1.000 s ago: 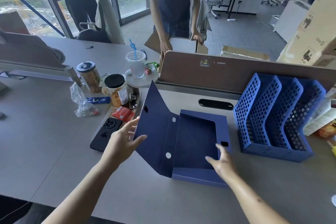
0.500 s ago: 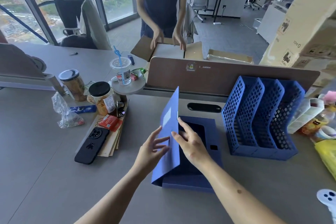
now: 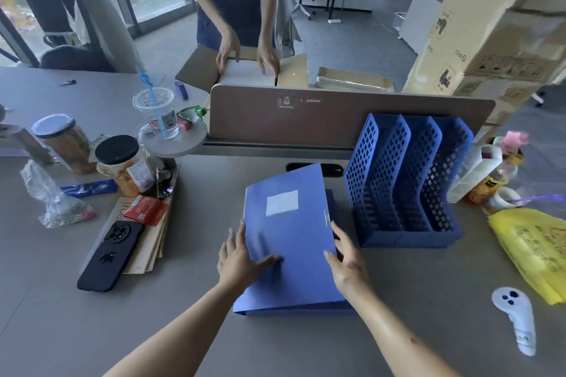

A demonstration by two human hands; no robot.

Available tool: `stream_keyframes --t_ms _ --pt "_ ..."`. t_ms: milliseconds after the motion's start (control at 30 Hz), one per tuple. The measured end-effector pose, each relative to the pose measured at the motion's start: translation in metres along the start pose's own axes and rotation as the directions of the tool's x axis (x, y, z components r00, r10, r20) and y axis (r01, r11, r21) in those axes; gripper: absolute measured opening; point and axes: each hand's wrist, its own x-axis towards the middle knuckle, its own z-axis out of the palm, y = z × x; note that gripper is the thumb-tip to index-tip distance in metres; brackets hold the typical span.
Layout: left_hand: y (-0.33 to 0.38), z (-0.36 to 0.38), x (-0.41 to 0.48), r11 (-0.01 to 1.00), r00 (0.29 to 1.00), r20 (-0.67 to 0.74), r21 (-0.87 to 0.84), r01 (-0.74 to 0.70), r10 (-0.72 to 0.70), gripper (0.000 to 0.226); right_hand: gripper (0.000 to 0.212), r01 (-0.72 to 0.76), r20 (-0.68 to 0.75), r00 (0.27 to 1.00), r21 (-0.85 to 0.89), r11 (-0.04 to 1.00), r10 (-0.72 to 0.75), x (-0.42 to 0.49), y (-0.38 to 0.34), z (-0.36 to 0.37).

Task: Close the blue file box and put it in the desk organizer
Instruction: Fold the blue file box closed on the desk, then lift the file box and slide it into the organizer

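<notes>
Blue file box (image 3: 289,242) flat on the desk (image 3: 214,330), lid folded down over the tray but not quite flush, its far right edge riding a little above the body. Left hand (image 3: 237,257) open, palm at the box's left edge, thumb pressing the lid. Right hand (image 3: 346,257) open too, fingers curled against the right edge, gripping nothing. Blue organizer (image 3: 404,184) just to the right, three slots empty. Lid flap probably not yet fastened; lifted now, likely to spring open and catch on a slot divider. Slick cover under flat palms also apt to slide rather than rise. Phone (image 3: 111,255) and jars (image 3: 121,162) off to the left, well clear of the route.
</notes>
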Motion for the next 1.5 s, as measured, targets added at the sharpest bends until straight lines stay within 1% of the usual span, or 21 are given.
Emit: stream_keyframes --t_ms 133,200,233,333,367,467,600,733,833,967,1067,1200,1267,1367,1433,1500 --pt "-0.007 0.016 0.013 0.999 0.998 0.064 0.031 0.026 -0.028 0.150 0.056 -0.121 -0.018 0.992 0.069 0.990 0.122 -0.001 0.017 -0.013" --pt "-0.008 0.025 0.017 0.999 0.996 0.086 0.031 0.011 -0.014 0.151 0.056 -0.162 -0.028 0.986 0.095 0.982 0.165 0.000 0.025 -0.016" --pt "-0.007 0.027 0.017 1.000 0.995 0.100 0.011 0.005 -0.006 0.148 0.056 -0.176 -0.027 0.983 0.108 0.978 0.179 0.002 0.031 -0.018" --pt "-0.004 0.034 0.015 0.997 0.994 0.107 -0.076 0.011 -0.003 0.125 0.055 -0.213 -0.014 0.976 0.134 0.968 0.217 0.006 0.043 -0.022" --pt "-0.004 0.037 0.016 0.995 0.995 0.101 -0.095 0.015 -0.006 0.121 0.055 -0.218 -0.008 0.975 0.137 0.966 0.221 0.007 0.045 -0.023" --pt "-0.006 0.043 0.019 0.994 0.996 0.087 -0.113 0.017 -0.007 0.117 0.053 -0.259 0.006 0.965 0.156 0.953 0.261 0.011 0.054 -0.027" --pt "-0.002 0.052 0.017 0.998 0.998 0.060 -0.052 0.031 -0.028 0.115 0.053 -0.325 0.033 0.945 0.204 0.924 0.325 0.014 0.066 -0.025" --pt "0.006 0.061 0.012 0.998 0.998 0.033 0.032 0.057 -0.059 0.111 0.061 -0.347 0.039 0.936 0.267 0.899 0.350 0.018 0.070 -0.026" --pt "0.008 0.064 0.011 0.996 0.997 0.020 0.059 0.068 -0.069 0.110 0.064 -0.359 0.057 0.932 0.261 0.896 0.357 0.020 0.070 -0.028" --pt "0.010 0.064 0.011 0.993 0.997 0.012 0.092 0.075 -0.076 0.111 0.068 -0.373 0.079 0.928 0.166 0.913 0.365 0.024 0.071 -0.025" --pt "0.012 0.063 0.010 0.991 0.997 0.011 0.110 0.079 -0.081 0.111 0.076 -0.343 0.085 0.936 0.019 0.939 0.340 0.031 0.066 -0.023" --pt "0.012 0.064 0.009 0.989 0.996 0.017 0.118 0.084 -0.087 0.112 0.063 -0.312 0.086 0.940 -0.173 0.934 0.330 0.037 0.065 -0.022" --pt "0.017 0.065 0.012 0.989 0.995 0.031 0.114 0.094 -0.098 0.112 0.061 -0.285 0.071 0.945 -0.291 0.913 0.318 0.041 0.067 -0.020" --pt "0.021 0.063 0.012 0.984 0.990 0.039 0.120 0.131 -0.136 0.110 0.059 -0.213 0.021 0.969 -0.428 0.878 0.245 0.042 0.071 -0.018" --pt "0.017 0.060 0.012 0.981 0.986 0.039 0.117 0.154 -0.159 0.109 0.058 -0.178 0.023 0.977 -0.465 0.867 0.213 0.040 0.075 -0.014" --pt "0.014 0.059 0.012 0.983 0.986 0.040 0.090 0.161 -0.165 0.109 0.060 -0.149 0.062 0.978 -0.448 0.882 0.197 0.040 0.080 -0.009"
